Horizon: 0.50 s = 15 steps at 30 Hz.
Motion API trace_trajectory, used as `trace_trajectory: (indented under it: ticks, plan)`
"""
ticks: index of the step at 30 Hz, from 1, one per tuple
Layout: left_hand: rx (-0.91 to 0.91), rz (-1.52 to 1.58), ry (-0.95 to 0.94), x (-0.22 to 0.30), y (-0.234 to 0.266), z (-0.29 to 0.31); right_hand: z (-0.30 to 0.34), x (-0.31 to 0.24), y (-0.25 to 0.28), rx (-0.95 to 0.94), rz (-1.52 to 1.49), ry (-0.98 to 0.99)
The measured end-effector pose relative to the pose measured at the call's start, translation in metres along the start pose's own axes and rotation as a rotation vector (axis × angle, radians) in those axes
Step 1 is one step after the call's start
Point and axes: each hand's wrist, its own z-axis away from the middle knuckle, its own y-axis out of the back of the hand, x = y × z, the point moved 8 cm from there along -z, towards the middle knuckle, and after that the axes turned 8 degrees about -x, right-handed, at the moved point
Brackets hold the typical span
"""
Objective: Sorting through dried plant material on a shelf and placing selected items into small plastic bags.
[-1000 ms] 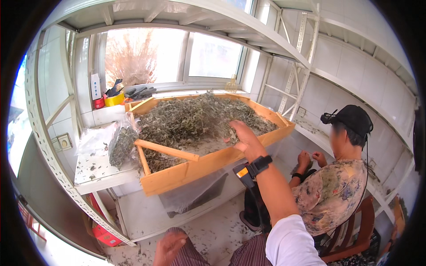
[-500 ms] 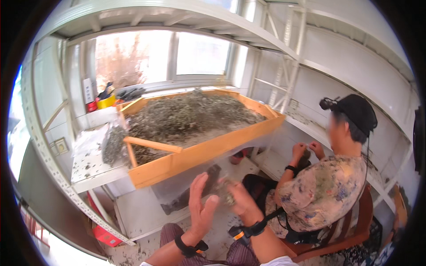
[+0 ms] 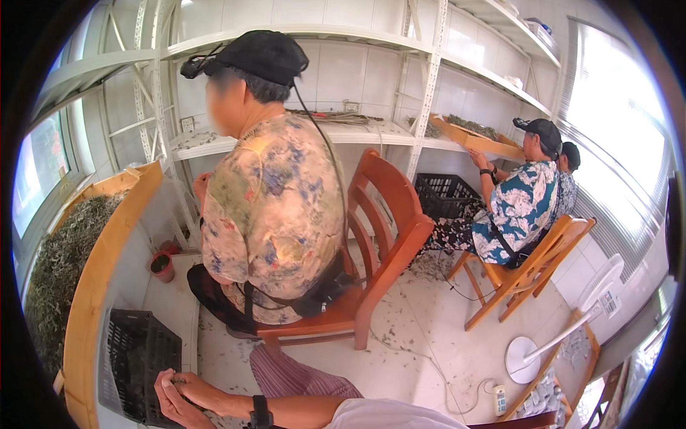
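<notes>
My right hand (image 3: 204, 391) reaches in from the lower edge, closed, with a black band on its wrist. Against it presses my left hand (image 3: 170, 402), its fingers held together. A little dark green dried herb (image 3: 179, 380) shows between the two hands; most of it is hidden by the fingers. Both hands are beside and partly in front of a black plastic crate (image 3: 143, 343) on the floor. Left of the crate is a raised wooden tray (image 3: 100, 286) heaped with dried herb (image 3: 61, 250).
A co-worker (image 3: 275, 200) sits close ahead on a reddish wooden chair (image 3: 396, 207). Farther right, another person (image 3: 525, 200) holds a wooden tray (image 3: 486, 144). A white fan (image 3: 525, 357), a power strip (image 3: 499, 400) with cable, and a flowerpot (image 3: 162, 268) stand on the floor.
My view has swung far to the right. My hands, apart before with herb in the right one, are together now. More people, chairs and the fan have come into sight.
</notes>
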Motion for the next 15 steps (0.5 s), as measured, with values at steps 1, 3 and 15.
trace_trajectory:
  ticks: [1,3,15]
  plan:
    - [-0.002,0.009,-0.005,-0.009,0.0,0.014,0.007,0.015,0.002,-0.015,-0.026,0.003]
    - [-0.007,0.005,0.009,-0.016,-0.001,0.021,0.007,0.023,0.007,-0.01,-0.02,0.031]
    - [0.16,-0.131,-0.08,-0.112,0.032,0.061,-0.004,0.112,0.014,0.196,-0.359,0.093]
